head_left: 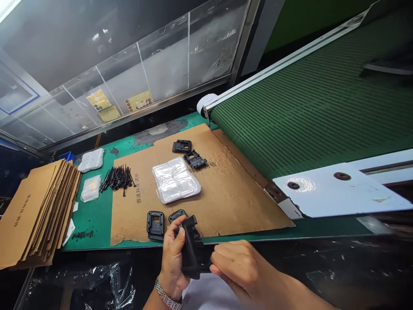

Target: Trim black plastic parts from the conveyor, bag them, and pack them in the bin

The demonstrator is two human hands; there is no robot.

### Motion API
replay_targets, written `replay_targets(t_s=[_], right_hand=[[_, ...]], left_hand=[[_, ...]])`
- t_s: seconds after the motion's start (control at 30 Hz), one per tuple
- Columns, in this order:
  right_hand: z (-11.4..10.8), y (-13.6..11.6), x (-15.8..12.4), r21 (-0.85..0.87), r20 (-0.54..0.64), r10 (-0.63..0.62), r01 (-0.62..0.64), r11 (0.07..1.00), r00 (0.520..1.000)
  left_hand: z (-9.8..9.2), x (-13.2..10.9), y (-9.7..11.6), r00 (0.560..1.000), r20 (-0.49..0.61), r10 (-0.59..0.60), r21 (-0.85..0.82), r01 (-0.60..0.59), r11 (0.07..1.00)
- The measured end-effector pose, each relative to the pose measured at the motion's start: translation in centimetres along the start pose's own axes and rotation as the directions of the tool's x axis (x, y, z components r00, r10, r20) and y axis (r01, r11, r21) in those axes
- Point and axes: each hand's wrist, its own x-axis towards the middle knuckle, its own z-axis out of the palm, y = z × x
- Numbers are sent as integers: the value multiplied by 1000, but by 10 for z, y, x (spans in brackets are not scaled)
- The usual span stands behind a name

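Observation:
My left hand (pixel 174 254), with a metal watch band at its wrist, is closed around a long black plastic part (pixel 192 252) in front of the table's near edge. My right hand (pixel 237 262) has its fingers curled at the right side of this part, against a dark piece. Its grip is hidden, so what lies inside it cannot be made out. Just beyond my left hand are a black plastic housing (pixel 155 225) with a square opening and another housing (pixel 177 214), partly covered by the held part.
On the cardboard sheet (pixel 232 193) lie a stack of clear plastic bags (pixel 176 181), two black housings (pixel 182 146) (pixel 195 159) and a pile of thin black rods (pixel 118 178). Folded cardboard (pixel 29 211) stands left, near smaller bag stacks (pixel 91 159). A green conveyor belt (pixel 309 103) slopes on the right.

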Motion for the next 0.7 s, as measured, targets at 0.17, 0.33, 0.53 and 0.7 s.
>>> replay_targets(t_s=[0.17,0.33,0.53,0.7], right_hand=[[-4,-3,-4,149,-80,121,-108,983,989],[-1,0,4,210,-134,382,-350,913,914],[2,5,4,112,-112,410,-399,910,905],[17,36,-4,-74,-122,522,-532,843,844]], left_hand=[[1,1,1,995,31,94,37,-95,995],[3,-4,-3,984,74,163,91,-169,981],[-3,-4,-8,981,88,172,81,-179,981],[-9,-1,-7,944,292,-154,-137,200,970]])
